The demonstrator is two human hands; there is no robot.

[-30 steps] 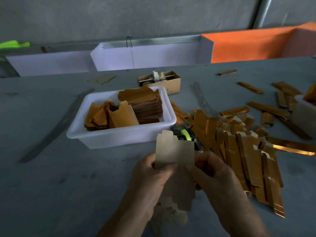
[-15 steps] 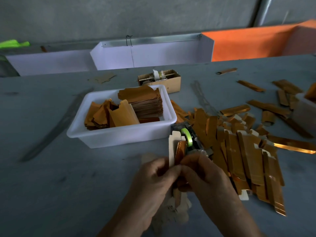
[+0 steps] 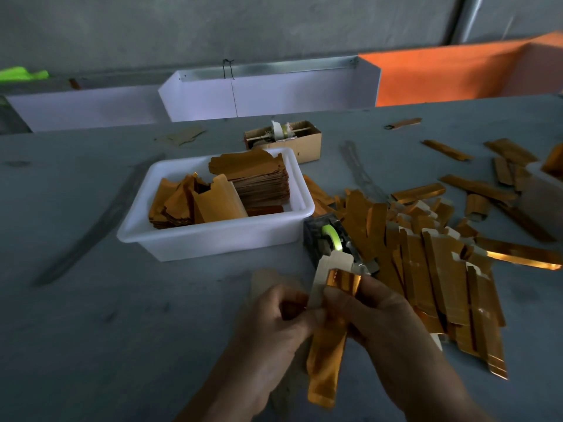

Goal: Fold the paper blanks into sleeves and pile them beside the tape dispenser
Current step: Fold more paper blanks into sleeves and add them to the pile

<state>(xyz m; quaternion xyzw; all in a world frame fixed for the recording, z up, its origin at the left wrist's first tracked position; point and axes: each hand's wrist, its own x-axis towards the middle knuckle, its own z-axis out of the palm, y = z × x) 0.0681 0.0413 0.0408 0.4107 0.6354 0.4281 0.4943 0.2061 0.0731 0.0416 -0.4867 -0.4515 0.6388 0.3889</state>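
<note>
**Closing the fold on a gold blank, low centre of the frame**

Both hands pinch one gold-foil paper blank (image 3: 327,354) low in the centre of the frame: the left hand (image 3: 274,324) grips its left edge, the right hand (image 3: 384,315) curls round its upper right. The blank is half folded, its pale inner flap standing up just in front of the tape dispenser (image 3: 330,242). To do this well, I judge the long edges should be brought parallel and the crease pressed along its whole length before any tape. The pile of folded sleeves (image 3: 438,269) lies to the right of the dispenser; unfolded blanks sit in the white tub (image 3: 213,239) at the centre.

The fingertips hide the overlap, so its alignment cannot be judged. The blank's lower end is blurred.
</note>
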